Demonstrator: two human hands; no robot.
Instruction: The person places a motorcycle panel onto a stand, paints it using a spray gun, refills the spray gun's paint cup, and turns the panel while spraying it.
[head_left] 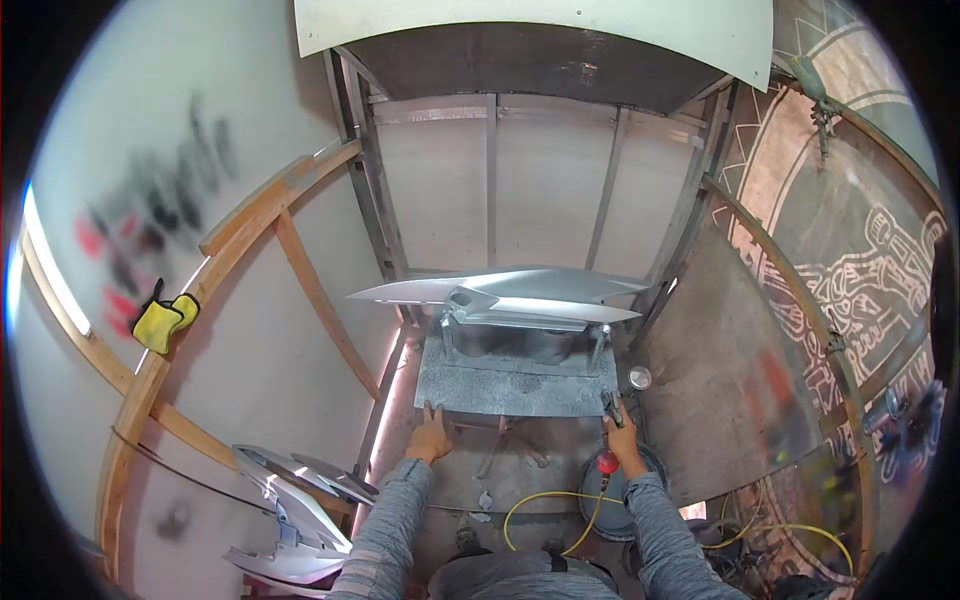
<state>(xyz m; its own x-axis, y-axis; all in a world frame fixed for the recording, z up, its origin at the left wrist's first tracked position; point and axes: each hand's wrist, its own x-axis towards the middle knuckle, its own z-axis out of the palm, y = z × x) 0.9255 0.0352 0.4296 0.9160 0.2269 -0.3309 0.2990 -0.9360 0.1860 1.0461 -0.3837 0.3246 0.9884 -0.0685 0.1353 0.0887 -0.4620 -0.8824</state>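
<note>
My left hand has its fingers stretched toward the front edge of the grey speckled work stand and seems to touch it. At the stand's front right corner, my right hand is closed around a small metal air gun. A red fitting hangs below that hand, joined to a yellow hose. Long silver vehicle body panels with pointed ends rest on supports at the back of the stand, beyond both hands. The air gun's handle is mostly hidden by my fingers.
More silver panels lie at the lower left. A yellow cloth hangs on the wooden rail. On the right are a round dark tub, a small can and a hanging spray gun. Walls enclose both sides.
</note>
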